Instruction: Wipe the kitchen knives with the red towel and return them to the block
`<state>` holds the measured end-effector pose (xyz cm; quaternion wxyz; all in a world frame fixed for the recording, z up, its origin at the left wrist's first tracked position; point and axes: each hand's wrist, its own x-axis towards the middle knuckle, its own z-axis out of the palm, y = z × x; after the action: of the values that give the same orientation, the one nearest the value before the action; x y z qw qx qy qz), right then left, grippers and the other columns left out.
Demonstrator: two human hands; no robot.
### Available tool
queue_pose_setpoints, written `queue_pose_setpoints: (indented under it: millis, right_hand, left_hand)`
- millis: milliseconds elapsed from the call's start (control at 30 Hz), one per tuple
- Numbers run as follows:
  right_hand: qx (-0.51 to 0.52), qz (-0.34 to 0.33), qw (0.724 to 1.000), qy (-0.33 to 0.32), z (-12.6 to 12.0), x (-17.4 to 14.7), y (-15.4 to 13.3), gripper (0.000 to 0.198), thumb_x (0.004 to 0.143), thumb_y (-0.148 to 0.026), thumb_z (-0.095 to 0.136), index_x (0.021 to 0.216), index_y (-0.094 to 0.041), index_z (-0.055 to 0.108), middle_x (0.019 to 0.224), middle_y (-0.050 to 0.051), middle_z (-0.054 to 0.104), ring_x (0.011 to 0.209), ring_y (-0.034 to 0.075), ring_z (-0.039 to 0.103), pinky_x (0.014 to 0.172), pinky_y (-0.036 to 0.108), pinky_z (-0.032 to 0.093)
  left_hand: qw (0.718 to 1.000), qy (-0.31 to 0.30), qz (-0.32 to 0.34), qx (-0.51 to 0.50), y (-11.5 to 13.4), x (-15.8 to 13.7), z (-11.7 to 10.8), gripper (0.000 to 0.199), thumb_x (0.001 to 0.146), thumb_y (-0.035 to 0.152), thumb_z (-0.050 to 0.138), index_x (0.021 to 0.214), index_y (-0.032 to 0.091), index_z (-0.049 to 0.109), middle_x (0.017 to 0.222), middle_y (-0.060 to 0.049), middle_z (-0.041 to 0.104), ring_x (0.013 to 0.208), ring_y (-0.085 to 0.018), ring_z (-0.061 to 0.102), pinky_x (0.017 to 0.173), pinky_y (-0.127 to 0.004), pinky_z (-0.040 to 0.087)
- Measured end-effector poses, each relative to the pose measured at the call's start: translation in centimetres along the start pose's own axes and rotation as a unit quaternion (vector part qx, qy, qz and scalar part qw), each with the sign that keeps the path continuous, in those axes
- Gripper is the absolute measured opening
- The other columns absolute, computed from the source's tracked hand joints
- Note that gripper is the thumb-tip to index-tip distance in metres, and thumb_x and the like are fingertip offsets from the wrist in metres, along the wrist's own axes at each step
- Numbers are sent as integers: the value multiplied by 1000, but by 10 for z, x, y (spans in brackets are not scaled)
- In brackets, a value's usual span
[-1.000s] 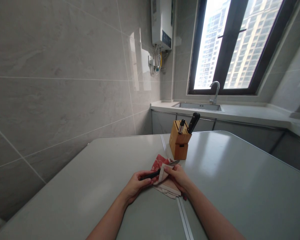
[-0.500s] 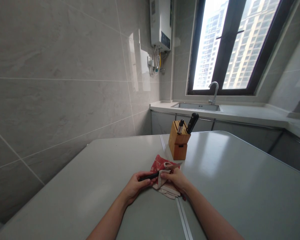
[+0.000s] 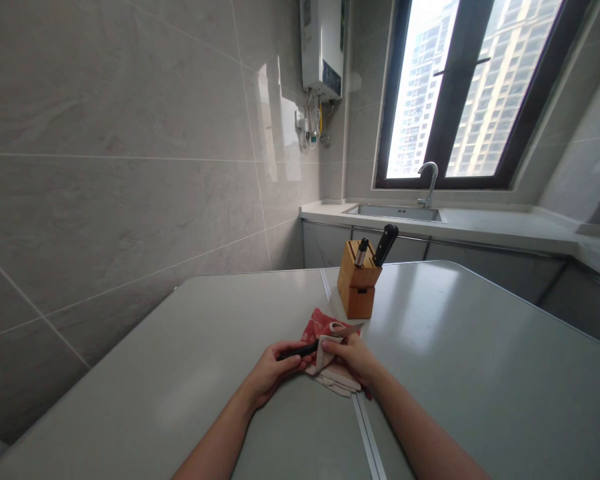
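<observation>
Both hands worked one knife (image 3: 320,341) above the counter (image 3: 220,347): the left hand (image 3: 273,371) gripped its black handle to steady it, while the right hand (image 3: 353,357) pinched a red cloth (image 3: 321,327) around what looked like the blade, near the knife block (image 3: 359,287).

A kitchen with large pale grey wall tiles (image 3: 115,133). A smooth grey-green counter (image 3: 470,360) fills the foreground. Beyond it, a steel sink (image 3: 397,213) with a curved tap (image 3: 429,181) sits under a dark-framed window (image 3: 460,87), bright with daylight and high-rise towers. A white water heater (image 3: 323,47) hangs on the wall.
</observation>
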<state>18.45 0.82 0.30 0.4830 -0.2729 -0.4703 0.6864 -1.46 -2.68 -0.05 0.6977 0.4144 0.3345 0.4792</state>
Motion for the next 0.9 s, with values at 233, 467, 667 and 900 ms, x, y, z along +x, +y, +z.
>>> queue_pose_setpoints:
  millis: [233, 467, 667, 900]
  right_hand:
    - [-11, -2, 1000, -2, -5, 1, 5, 31, 63, -26, 74, 87, -17, 58, 86, 5, 67, 83, 23, 64, 80, 40, 48]
    - [-17, -3, 1000, 5, -6, 2, 7, 32, 64, -27, 72, 90, -18, 57, 88, 4, 67, 83, 22, 63, 81, 40, 48]
    - [-25, -4, 999, 23, -6, 3, 8, 36, 62, -31, 74, 92, -18, 58, 88, 4, 68, 86, 24, 63, 82, 41, 48]
    - [-26, -8, 999, 31, -7, 4, 9, 38, 61, -32, 74, 93, -19, 58, 93, 5, 67, 89, 24, 62, 84, 41, 47]
  left_hand:
    - [1000, 0, 2, -1, -1, 0, -1, 35, 70, 14, 71, 103, 7, 63, 101, -18, 67, 90, -20, 65, 88, -30, 46]
    - [1000, 3, -4, 1, -1, 1, -2, 36, 71, 15, 71, 104, 7, 62, 102, -18, 67, 90, -20, 65, 87, -29, 47]
    - [1000, 4, -4, -4, -1, 1, -1, 36, 70, 16, 71, 104, 7, 62, 103, -19, 66, 91, -21, 65, 88, -29, 46]
    - [1000, -1, -2, 1, -1, 0, -1, 35, 71, 16, 70, 104, 8, 62, 103, -18, 67, 91, -21, 65, 89, -29, 45]
